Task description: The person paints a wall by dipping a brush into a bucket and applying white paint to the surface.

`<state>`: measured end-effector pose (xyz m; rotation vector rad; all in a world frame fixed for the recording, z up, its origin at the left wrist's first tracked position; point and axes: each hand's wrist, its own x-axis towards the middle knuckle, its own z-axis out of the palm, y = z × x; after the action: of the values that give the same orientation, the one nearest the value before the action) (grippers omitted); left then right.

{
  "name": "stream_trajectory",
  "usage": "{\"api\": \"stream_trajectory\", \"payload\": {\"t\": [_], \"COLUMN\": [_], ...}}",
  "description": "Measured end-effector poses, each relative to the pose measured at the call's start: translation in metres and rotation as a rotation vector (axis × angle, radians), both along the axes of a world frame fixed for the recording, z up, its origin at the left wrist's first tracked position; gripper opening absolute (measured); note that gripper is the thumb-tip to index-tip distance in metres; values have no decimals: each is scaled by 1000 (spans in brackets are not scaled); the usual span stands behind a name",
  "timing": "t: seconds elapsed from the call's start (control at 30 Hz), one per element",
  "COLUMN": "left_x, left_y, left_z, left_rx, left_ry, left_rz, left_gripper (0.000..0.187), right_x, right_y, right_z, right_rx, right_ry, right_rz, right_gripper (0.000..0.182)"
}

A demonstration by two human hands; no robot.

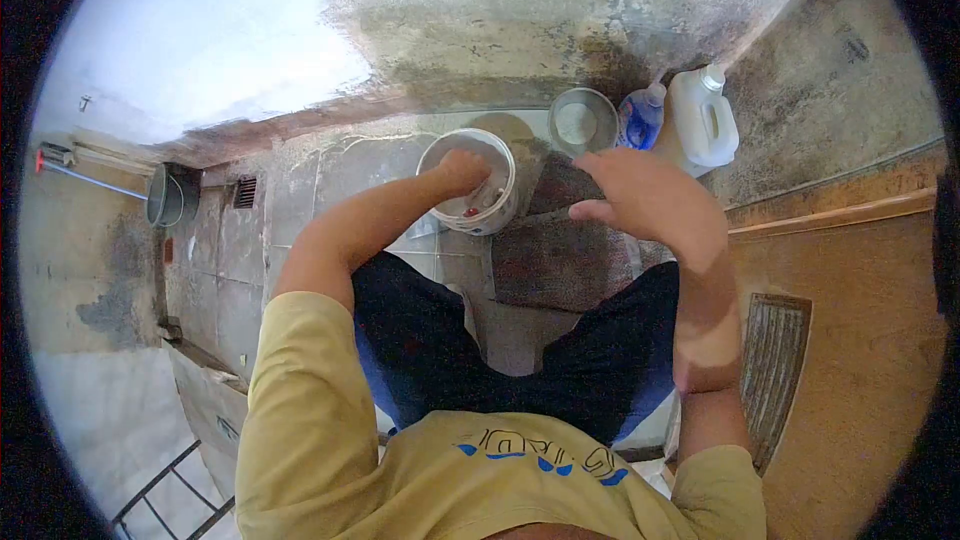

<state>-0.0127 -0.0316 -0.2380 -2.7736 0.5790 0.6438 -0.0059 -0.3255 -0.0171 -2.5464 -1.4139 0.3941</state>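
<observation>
My left hand (465,172) is closed in a fist over the mouth of a white plastic bucket (506,202) on the floor. What its fingers hold, if anything, is hidden. Inside the bucket, below that hand, lies something pale and glossy with a small red part (471,212). To the right, my right hand (635,190) hangs in the air, its thumb apart from the outstretched fingers and nothing visible in it. Just beyond its fingertips stands a round metal bowl (583,122) with white material inside.
A bottle of blue liquid (641,118) and a whitish jerrycan (704,120) stand by the wall, right of the bowl. A dark mat (560,258) lies between my knees. At far left are a dark bucket (172,195) and a floor drain (244,192). A wooden door (860,340) is on the right.
</observation>
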Motion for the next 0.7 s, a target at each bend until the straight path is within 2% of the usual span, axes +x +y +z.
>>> {"api": "stream_trajectory", "payload": {"t": [0.03,0.37,0.57,0.63,0.7], "left_x": [0,5,19,23,24], "left_y": [-1,-5,22,31,51], "left_z": [0,5,25,46,52], "left_rx": [-17,78,-18,3,-58], "left_ry": [24,77,58,134,184], "left_rz": [4,-31,51,262,296], "left_gripper": [16,21,30,35,33], "right_x": [1,-4,-2,-2,-2], "right_y": [1,7,3,2,3], "right_z": [1,6,8,7,5], "right_rx": [-84,-98,-99,-100,-96], "right_ry": [54,79,71,56,61], "right_rz": [-14,7,-24,-10,-19], "right_gripper": [53,54,55,56,56]}}
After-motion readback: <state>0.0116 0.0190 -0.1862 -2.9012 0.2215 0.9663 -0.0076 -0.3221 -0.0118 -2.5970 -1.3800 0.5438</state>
